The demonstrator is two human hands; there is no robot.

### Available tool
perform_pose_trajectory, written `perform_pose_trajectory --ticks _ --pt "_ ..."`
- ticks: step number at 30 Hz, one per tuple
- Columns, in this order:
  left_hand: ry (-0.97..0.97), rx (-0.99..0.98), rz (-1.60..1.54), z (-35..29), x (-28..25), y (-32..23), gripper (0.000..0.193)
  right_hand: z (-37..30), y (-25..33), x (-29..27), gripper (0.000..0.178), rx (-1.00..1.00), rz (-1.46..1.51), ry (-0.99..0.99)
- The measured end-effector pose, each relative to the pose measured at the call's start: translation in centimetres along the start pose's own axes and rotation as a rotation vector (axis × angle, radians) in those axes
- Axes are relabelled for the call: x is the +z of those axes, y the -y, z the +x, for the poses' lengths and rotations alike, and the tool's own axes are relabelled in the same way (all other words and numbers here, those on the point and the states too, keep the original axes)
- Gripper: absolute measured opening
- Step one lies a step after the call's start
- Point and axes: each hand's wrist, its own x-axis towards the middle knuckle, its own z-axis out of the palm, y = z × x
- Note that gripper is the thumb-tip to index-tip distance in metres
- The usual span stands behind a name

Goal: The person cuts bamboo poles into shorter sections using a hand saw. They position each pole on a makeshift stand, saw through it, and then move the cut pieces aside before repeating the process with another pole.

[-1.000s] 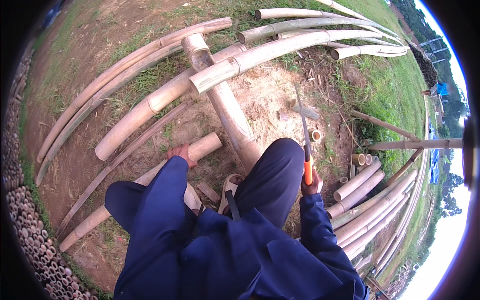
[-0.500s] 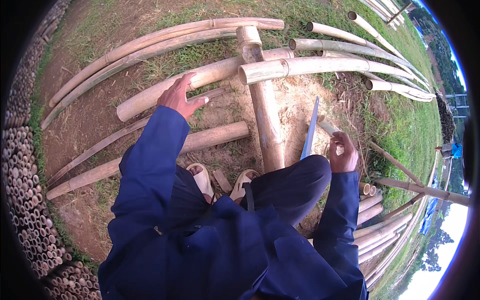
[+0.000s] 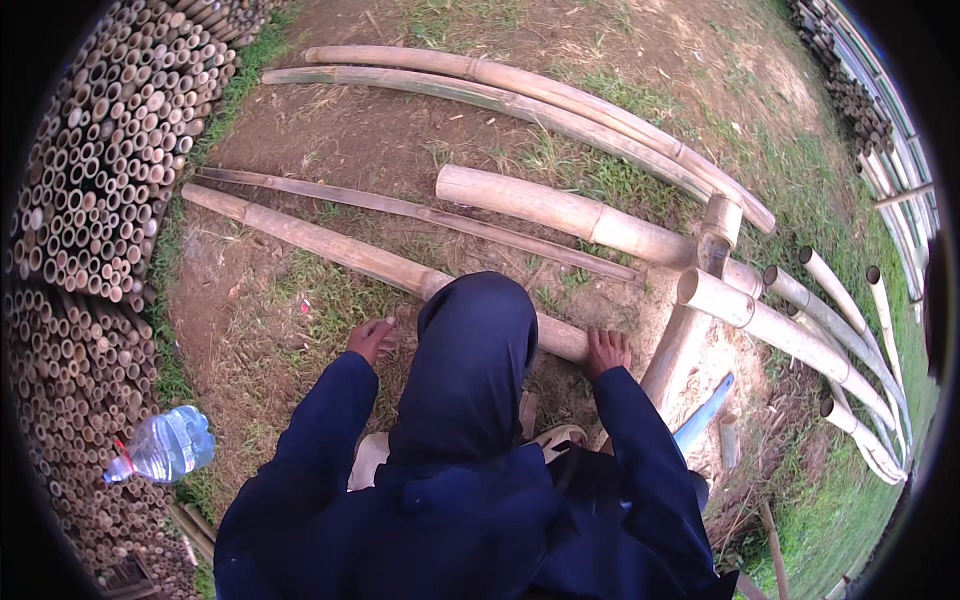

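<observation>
My right hand (image 3: 607, 352) is at the near right end of a thick bamboo pole (image 3: 330, 247) lying on the ground; its fingers are stretched out and seem to touch the cut end. On the other side of my raised, dark-clothed knee (image 3: 470, 360), my left hand (image 3: 373, 340) hovers low over the grass with nothing in it, its fingers loosely apart. The knee hides the pole's middle stretch. Beyond the pole lies a narrow split bamboo strip (image 3: 420, 212). Farther off, a thicker bamboo piece (image 3: 560, 212) reaches to a notched bamboo post (image 3: 680, 345).
A long blue-grey blade (image 3: 705, 412) stands beside the post, over pale sawdust. Another cut bamboo (image 3: 770, 335) crosses the post, with several poles to the right. Two long poles (image 3: 520, 90) lie farthest away. Stacked bamboo (image 3: 110, 150) and a clear plastic bottle (image 3: 168, 445) are at left.
My view has swung to the left. My right hand has moved from beside the blade to the bamboo pole's end. My left hand has come back from the thicker bamboo piece toward me.
</observation>
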Motion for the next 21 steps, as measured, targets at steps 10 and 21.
perform_pose_trajectory --ticks 10,21 --pt "-0.194 -0.128 -0.825 11.8 0.6 -4.7 0.137 1.7 -2.1 -20.2 0.076 -0.161 -0.013 -0.314" --pt "-0.019 0.267 -1.067 5.5 6.9 -18.5 0.109 -4.9 -5.4 -29.2 0.084 -0.074 -0.088 -0.411"
